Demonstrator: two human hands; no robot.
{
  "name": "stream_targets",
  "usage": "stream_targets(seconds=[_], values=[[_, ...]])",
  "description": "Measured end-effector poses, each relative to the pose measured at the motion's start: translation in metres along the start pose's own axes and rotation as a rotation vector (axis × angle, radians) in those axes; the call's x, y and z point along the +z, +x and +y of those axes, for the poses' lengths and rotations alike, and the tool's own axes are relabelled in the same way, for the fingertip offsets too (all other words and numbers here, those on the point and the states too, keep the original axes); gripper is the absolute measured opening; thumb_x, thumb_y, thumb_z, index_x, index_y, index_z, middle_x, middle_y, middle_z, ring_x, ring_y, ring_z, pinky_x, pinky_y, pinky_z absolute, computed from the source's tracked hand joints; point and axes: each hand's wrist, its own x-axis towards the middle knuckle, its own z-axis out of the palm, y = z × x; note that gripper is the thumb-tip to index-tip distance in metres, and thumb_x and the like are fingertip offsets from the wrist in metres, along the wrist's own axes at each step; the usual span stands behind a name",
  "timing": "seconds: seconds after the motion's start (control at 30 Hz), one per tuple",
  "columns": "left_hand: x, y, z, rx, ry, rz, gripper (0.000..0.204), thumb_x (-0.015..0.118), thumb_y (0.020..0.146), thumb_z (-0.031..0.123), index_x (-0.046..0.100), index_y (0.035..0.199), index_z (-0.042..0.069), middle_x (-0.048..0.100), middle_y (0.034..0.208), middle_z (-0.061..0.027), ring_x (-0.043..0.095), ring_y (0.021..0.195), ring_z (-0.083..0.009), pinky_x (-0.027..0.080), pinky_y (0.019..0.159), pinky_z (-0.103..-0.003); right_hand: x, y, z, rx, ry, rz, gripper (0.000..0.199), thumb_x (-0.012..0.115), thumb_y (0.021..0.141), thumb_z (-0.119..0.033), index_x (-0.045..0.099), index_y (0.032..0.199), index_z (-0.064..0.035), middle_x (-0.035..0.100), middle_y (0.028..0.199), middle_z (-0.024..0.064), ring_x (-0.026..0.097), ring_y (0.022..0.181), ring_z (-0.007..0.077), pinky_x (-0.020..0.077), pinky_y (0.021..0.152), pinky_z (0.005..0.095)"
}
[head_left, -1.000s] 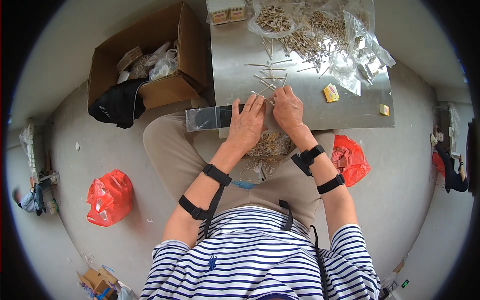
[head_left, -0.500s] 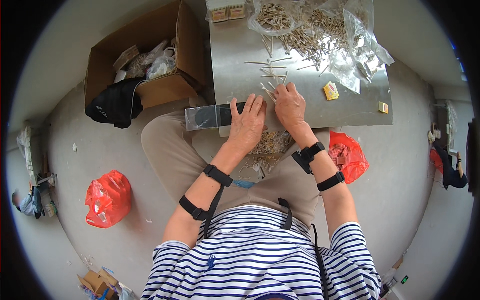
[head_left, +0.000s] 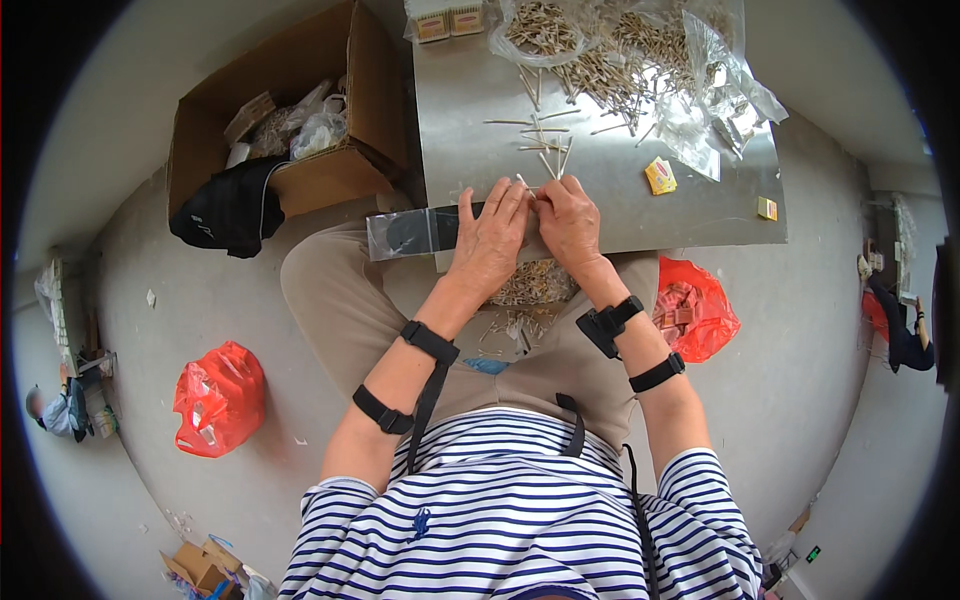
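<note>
Fingers stretched out, my left hand [head_left: 488,236] rests over a black flat piece [head_left: 450,226] in a clear plastic sleeve [head_left: 385,237] at the table's near edge. Just beside it, my right hand [head_left: 570,222] pinches thin sticks that look like cotton swabs [head_left: 563,160]; their pale ends fan out beyond the fingertips. One white-tipped stick [head_left: 523,183] pokes out between the two hands, and its lower part is hidden. Several loose swabs [head_left: 545,131] lie crossed on the metal table [head_left: 465,150] just ahead of my hands.
Farther back are a heap of swabs [head_left: 605,85] and crumpled clear plastic [head_left: 700,140]. Small yellow boxes [head_left: 660,177] lie to the right. A cardboard box [head_left: 375,100] stands left of the table. Red bags [head_left: 220,400] sit on the floor; swabs fill a container [head_left: 535,283] below the edge.
My right hand has drawn slightly back toward me and to the left, its fingers now close to my left fingertips. My left hand stays over the black piece.
</note>
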Motion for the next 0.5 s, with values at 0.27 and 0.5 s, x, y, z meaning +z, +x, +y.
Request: stream_targets(seconds=[0.27, 0.5], values=[[-0.011, -0.013, 0.003, -0.033, -0.08, -0.037, 0.064, 0.076, 0.084, 0.017, 0.052, 0.142, 0.005, 0.043, 0.149, -0.0071, 0.037, 0.145, -0.0251, 0.029, 0.113, -0.06, -0.003, 0.016, 0.005, 0.139, -0.13, -0.001, 0.012, 0.072, 0.084, -0.014, 0.064, 0.092, -0.0113, 0.062, 0.091, 0.0106, 0.066, 0.079, 0.037, 0.0538, 0.07, 0.0464], [-0.012, -0.022, -0.002, -0.03, -0.101, -0.05, 0.066, 0.078, 0.082, 0.016, 0.052, 0.143, 0.007, 0.044, 0.148, -0.0071, 0.038, 0.146, -0.025, 0.028, 0.113, -0.061, -0.005, 0.013, -0.011, 0.042, -0.099, -0.012, 0.019, 0.072, 0.083, -0.012, 0.064, 0.099, -0.0131, 0.06, 0.094, 0.0121, 0.066, 0.081, 0.0367, 0.0533, 0.071, 0.0474]])
